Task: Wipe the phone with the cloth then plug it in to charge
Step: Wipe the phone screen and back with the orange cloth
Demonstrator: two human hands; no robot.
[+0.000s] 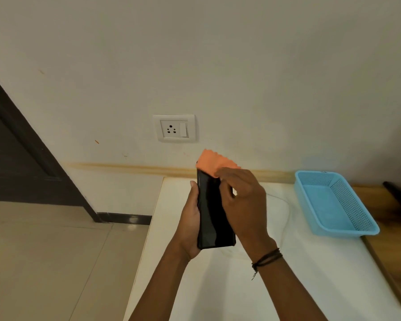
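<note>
A black phone point(210, 212) is held upright above the white table, screen toward me, with my left hand point(190, 218) gripping its left edge and back. My right hand point(243, 205) presses an orange cloth point(215, 162) against the phone's upper end, and the cloth sticks out past the top edge. A thin white cable point(286, 209) lies on the table behind my right hand, partly hidden. On the wall above the phone sits a white socket with a switch point(174, 128), nothing plugged into it.
An empty blue plastic basket point(338, 205) stands on the white table point(310, 274) at the right. A wooden surface and a dark object point(398, 193) lie beyond it. The table's left edge drops to a tiled floor, and a dark door point(16, 158) is at far left.
</note>
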